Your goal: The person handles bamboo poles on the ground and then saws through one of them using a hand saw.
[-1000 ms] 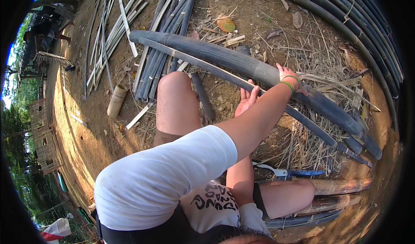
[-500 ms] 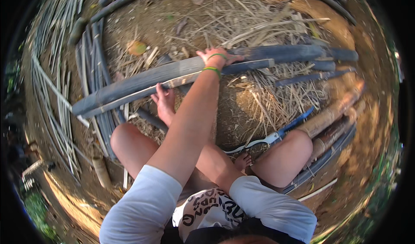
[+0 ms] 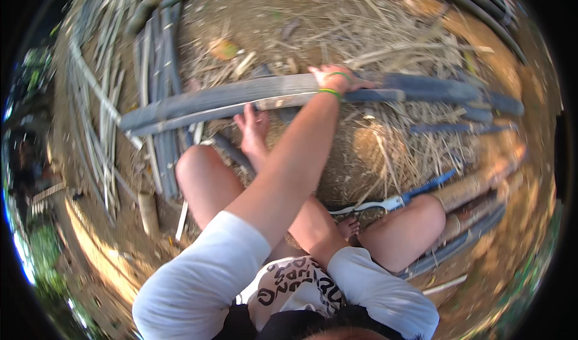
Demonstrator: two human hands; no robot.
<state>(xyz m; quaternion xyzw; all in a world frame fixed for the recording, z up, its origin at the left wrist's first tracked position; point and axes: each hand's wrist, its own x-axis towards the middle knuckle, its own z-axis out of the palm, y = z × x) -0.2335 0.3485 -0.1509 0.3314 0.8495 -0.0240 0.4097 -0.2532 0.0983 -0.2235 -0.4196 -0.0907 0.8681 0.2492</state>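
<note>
While the person sat on the dirt ground, a stack of split poles lay at left, under the near end of the long dark bamboo pole running across in front. Right hand was open, fingers spread, touching the pole's lower edge. Left hand was curled over the pole, holding it. Judgement: a firm top grip with the flat palm bracing should stop it rolling. Blue-handled blade lay by the knee, untouched.

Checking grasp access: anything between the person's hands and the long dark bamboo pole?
Nothing visible. The left hand already lies on top of the long dark bamboo pole; the right hand is open just below it, fingers at its lower edge. Only loose dry straw lies nearby.
</note>
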